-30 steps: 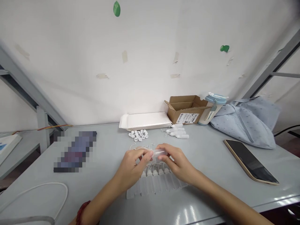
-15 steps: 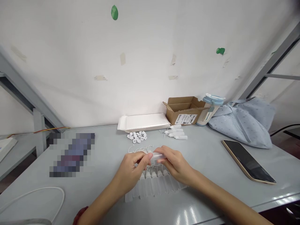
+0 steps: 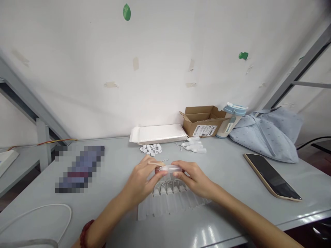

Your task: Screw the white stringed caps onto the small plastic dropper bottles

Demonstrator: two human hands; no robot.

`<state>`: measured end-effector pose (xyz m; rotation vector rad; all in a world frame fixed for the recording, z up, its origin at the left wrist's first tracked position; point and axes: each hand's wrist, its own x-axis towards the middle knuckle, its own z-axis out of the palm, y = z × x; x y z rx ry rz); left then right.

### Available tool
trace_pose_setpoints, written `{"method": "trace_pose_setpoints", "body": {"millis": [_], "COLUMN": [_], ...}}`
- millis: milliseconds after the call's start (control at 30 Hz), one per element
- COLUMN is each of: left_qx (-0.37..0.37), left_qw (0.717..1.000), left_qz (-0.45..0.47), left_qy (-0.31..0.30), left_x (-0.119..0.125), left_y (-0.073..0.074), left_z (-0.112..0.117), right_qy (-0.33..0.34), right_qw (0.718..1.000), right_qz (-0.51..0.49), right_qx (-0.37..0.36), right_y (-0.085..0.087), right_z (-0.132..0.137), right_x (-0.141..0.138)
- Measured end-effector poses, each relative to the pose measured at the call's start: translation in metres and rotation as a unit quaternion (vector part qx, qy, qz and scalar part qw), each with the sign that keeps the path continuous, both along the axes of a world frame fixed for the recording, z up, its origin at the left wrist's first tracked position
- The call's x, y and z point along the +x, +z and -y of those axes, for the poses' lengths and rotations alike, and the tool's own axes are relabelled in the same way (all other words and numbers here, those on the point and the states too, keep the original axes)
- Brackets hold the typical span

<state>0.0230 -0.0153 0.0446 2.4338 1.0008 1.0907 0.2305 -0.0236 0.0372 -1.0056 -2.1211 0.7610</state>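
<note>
Both of my hands meet over the middle of the grey table (image 3: 227, 165), holding one small clear plastic bottle (image 3: 171, 168) sideways between them. My left hand (image 3: 143, 179) pinches the bottle's left end with thumb and fingertips. My right hand (image 3: 192, 179) grips its right end. Just below the hands lies a row of several similar clear bottles (image 3: 172, 201), side by side. Farther back sit a heap of small white caps (image 3: 151, 149) and a cluster of capped bottles (image 3: 193, 146).
At the back stand a flat white tray (image 3: 158, 134), an open cardboard box (image 3: 203, 120) and a blue-lidded cup (image 3: 232, 120). A light blue cloth bag (image 3: 269, 136) and a phone (image 3: 272, 175) lie right. A white cable (image 3: 41, 213) curls at front left beside a blurred patch (image 3: 80, 167).
My left fingers have shifted at the bottle's left end, the index finger now lifted higher. The bottle stays between both hands. The view has drifted slightly.
</note>
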Motion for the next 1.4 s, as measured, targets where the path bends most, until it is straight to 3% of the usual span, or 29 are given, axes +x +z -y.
{"method": "trace_pose_setpoints", "body": {"millis": [100, 233, 400, 600, 833, 1033, 1400], "left_qx": [-0.053, -0.092, -0.118, -0.183, -0.193, -0.175, -0.164], "left_qw": [0.996, 0.979, 0.984, 0.981, 0.979, 0.979, 0.981], "left_qz": [-0.022, -0.053, -0.07, -0.044, -0.037, -0.05, -0.064], "left_qy": [0.074, 0.173, 0.114, 0.045, 0.06, 0.088, 0.082], "left_x": [-0.015, -0.039, -0.048, -0.05, -0.048, -0.048, -0.046], "left_y": [-0.003, -0.019, -0.036, -0.039, -0.041, -0.042, -0.041], "left_z": [-0.017, -0.042, -0.057, -0.06, -0.063, -0.064, -0.062], "right_qy": [-0.052, -0.167, -0.22, -0.195, -0.163, -0.197, -0.261], "right_qw": [0.998, 0.977, 0.953, 0.952, 0.954, 0.93, 0.917], "right_qz": [0.029, 0.098, 0.191, 0.234, 0.251, 0.299, 0.302], "right_qx": [0.018, 0.085, 0.084, 0.013, -0.031, -0.081, -0.013], "right_y": [0.0, -0.001, -0.003, 0.002, 0.005, 0.006, -0.001], "right_z": [-0.011, -0.034, -0.054, -0.055, -0.058, -0.061, -0.06], "right_x": [0.013, 0.041, 0.073, 0.091, 0.103, 0.108, 0.106]}}
